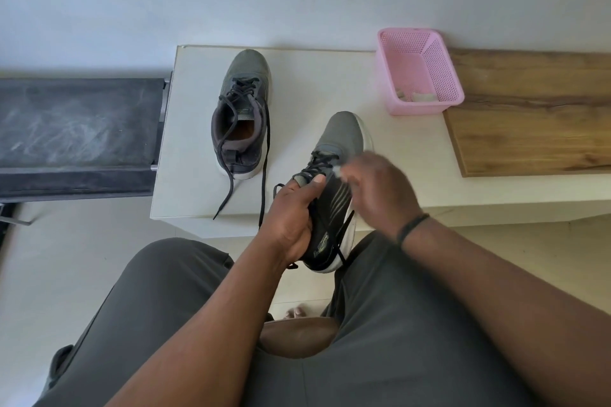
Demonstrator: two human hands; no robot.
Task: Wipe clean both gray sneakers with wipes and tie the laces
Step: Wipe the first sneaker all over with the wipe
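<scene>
Held sneaker [334, 188] toe away, tilted, left hand [294, 218] gripping it, right hand [380, 192] pinching wipe [338, 170] (blurred).

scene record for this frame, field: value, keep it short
left hand: grips held sneaker from its left side, thumb on the tongue
right hand: blurred, at the held sneaker's laces with a small white wipe
other sneaker: upright on white table, laces untied, ends trailing toward the near edge
pink basket: on the table, right of the sneakers, crumpled whitish pieces inside
wooden board: right of the basket
</scene>
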